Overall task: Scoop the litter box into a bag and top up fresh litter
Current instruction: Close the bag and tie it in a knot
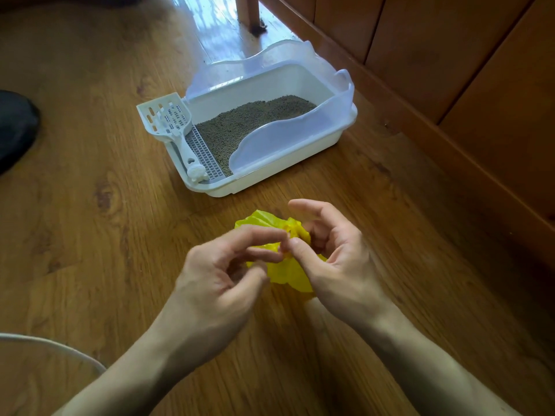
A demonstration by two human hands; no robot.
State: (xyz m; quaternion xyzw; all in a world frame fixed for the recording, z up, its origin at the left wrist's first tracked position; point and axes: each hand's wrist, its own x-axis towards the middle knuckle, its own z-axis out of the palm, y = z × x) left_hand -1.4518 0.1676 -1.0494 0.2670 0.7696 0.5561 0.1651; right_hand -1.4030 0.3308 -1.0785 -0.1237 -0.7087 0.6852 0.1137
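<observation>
A crumpled yellow plastic bag (286, 273) is held above the wooden floor between both hands. My left hand (223, 277) pinches its edge with curled fingers, and my right hand (333, 259) pinches it with thumb and fingers from the right. Beyond them stands a white litter box (270, 172) with a translucent raised rim, holding grey-brown litter (240, 127). A white slotted scoop (169, 121) rests on the box's left end beside a grey grate (205, 157).
Wooden panelling (450, 70) runs along the right behind the box. A furniture leg (249, 13) stands at the back. A dark object (15, 127) lies at the left edge, and a white curved rim (60, 349) shows at the bottom left.
</observation>
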